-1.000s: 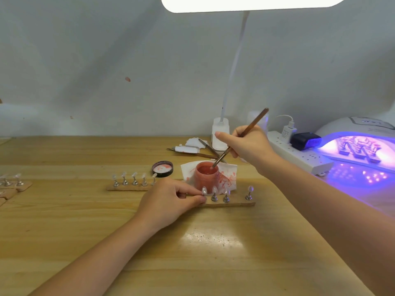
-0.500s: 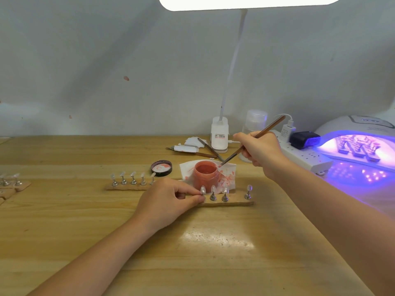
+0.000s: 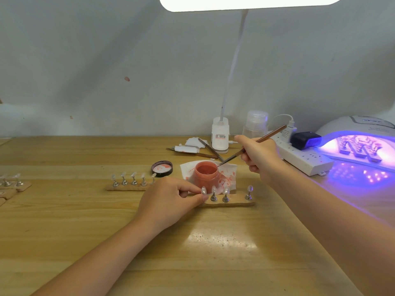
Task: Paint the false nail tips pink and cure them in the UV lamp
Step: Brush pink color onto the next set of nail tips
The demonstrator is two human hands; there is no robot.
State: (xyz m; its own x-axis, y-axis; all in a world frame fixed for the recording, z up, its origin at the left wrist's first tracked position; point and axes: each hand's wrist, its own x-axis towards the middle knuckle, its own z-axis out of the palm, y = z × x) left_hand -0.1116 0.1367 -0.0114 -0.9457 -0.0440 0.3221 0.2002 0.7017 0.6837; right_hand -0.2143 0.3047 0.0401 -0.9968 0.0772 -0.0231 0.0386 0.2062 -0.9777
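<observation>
My right hand (image 3: 257, 155) grips a brown brush (image 3: 252, 145), its tip resting at the rim of the open pink polish jar (image 3: 206, 174). My left hand (image 3: 171, 198) pinches the left end of a wooden strip (image 3: 233, 202) bearing clear nail tips on metal stands (image 3: 225, 194), just in front of the jar. A second strip of nail tips (image 3: 132, 181) lies to the left. The UV lamp (image 3: 359, 142) glows violet at the right with strips of tips inside.
The jar stands on a stained tissue (image 3: 228, 174); its lid (image 3: 162, 168) lies to the left. A desk lamp base (image 3: 220, 135), a clear bottle (image 3: 255, 124), spare tools (image 3: 192, 150) and a power strip (image 3: 303, 157) line the back. More tips (image 3: 12, 181) lie far left.
My right hand drew back to the right and lowered the handle, so the brush tip moved from inside the jar to its rim. My left hand stayed on the strip.
</observation>
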